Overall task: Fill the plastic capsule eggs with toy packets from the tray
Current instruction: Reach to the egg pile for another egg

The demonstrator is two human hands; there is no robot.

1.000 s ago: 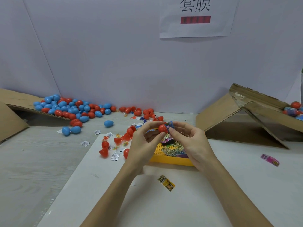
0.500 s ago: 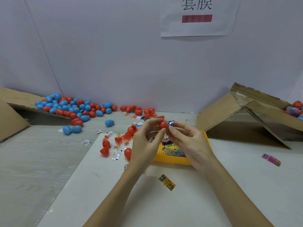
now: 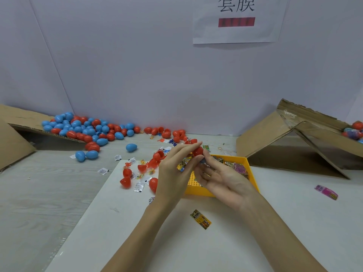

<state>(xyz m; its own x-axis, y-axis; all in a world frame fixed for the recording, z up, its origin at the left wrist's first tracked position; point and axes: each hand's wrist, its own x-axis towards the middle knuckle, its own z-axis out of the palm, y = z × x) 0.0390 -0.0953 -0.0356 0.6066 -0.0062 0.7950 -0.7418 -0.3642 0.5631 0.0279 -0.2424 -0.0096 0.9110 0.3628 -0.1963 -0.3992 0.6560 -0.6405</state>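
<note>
We see both hands meeting above the near-left corner of the yellow tray (image 3: 198, 190), just past the middle of the white board (image 3: 117, 222). The left hand (image 3: 174, 169) pinches a red egg half (image 3: 197, 151) between its fingertips, narrow grip, palm turned away from us. The right hand (image 3: 220, 177) lies palm up at about 4 o'clock from that half, its thumb and forefinger closed on a small bluish packet (image 3: 203, 160) right under the red piece — touching it or nearly so; we cannot tell whether the packet is partly inside.

The tray holds a jumble of toy packets (image 3: 238, 167), piled mostly toward its 2 o'clock corner. At 9 o'clock from the hands lie loose red halves (image 3: 125, 181) and small white slips (image 3: 138, 187) on the board's edge. Further off at 10 o'clock, a heap of blue and red eggs (image 3: 82, 128) spills from a cardboard flap (image 3: 21, 116) along the wall. At 6 o'clock from the tray one yellow packet (image 3: 200, 218) lies alone; at 3 o'clock, well apart, a pink packet (image 3: 326, 192). A cardboard box (image 3: 275, 132) leans at 2 o'clock — a few filled eggs (image 3: 353, 130) show at its far right edge.
</note>
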